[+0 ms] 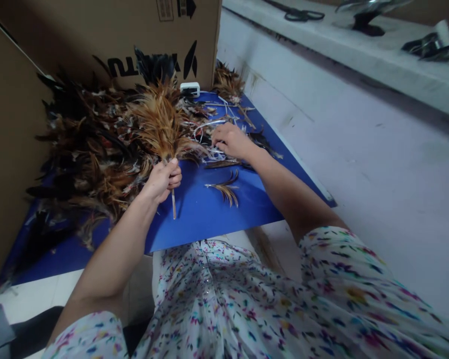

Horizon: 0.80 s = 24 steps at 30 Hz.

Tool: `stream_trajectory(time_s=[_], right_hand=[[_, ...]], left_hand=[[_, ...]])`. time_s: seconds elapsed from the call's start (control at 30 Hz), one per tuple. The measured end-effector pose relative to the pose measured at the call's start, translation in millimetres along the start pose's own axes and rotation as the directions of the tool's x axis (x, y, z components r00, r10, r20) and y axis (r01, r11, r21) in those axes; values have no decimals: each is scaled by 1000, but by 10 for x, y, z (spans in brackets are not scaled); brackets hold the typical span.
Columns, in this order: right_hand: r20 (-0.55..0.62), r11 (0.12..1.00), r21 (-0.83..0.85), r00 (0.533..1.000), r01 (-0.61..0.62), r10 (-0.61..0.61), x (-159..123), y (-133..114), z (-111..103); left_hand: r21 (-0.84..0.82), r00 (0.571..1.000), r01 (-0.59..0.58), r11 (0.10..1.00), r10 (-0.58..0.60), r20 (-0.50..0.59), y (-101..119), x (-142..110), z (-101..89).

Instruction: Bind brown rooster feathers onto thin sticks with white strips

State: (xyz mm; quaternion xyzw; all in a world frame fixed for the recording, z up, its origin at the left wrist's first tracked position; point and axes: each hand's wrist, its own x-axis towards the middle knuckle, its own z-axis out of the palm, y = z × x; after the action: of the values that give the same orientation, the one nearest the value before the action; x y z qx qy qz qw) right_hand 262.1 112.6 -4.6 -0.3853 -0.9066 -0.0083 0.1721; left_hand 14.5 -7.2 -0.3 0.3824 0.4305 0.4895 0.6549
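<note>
My left hand (163, 180) is closed round the thin stick of a feather duster (159, 117), just below its feathers. The duster stands upright, with golden-brown feathers and black ones at the top. The bare end of the stick (174, 207) pokes out under my fist. Over a tangle of white string (211, 158), my right hand (232, 140) has its fingers bent together; whatever is between them is hidden. A small loose tuft of brown feathers (226, 187) lies on the blue tabletop (190, 224) between my hands.
A big heap of brown and black feathers (97, 149) covers the table's left side. Cardboard boxes (97, 30) rise behind and at left. A small white device (190, 89) stands at the back. Along the right wall runs a ledge (344, 55) holding scissors (304, 15).
</note>
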Motion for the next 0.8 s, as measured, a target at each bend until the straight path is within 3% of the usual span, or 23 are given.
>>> stream_trajectory(time_s=[0.17, 0.33, 0.43, 0.5, 0.63, 0.8], right_hand=[[-122, 994, 101, 991, -33, 45, -52, 130, -115], [55, 1000, 16, 998, 16, -17, 83, 102, -29], [167, 992, -129, 986, 12, 10, 188, 42, 58], [180, 987, -158, 983, -1, 30, 222, 47, 76], [46, 998, -45, 998, -33, 35, 192, 183, -43], [-117, 995, 42, 989, -85, 90, 67, 260, -425]], left_hand=[[-10, 1000, 11, 1000, -11, -8, 12, -5, 13], [-10, 1000, 6, 1000, -6, -12, 3, 11, -4], [-9, 1000, -5, 1000, 5, 0, -2, 21, -22], [-9, 1000, -9, 1000, 9, 4, -4, 24, -31], [-12, 1000, -2, 1000, 2, -5, -10, 24, -33], [-20, 1000, 14, 1000, -14, -3, -5, 25, -24]])
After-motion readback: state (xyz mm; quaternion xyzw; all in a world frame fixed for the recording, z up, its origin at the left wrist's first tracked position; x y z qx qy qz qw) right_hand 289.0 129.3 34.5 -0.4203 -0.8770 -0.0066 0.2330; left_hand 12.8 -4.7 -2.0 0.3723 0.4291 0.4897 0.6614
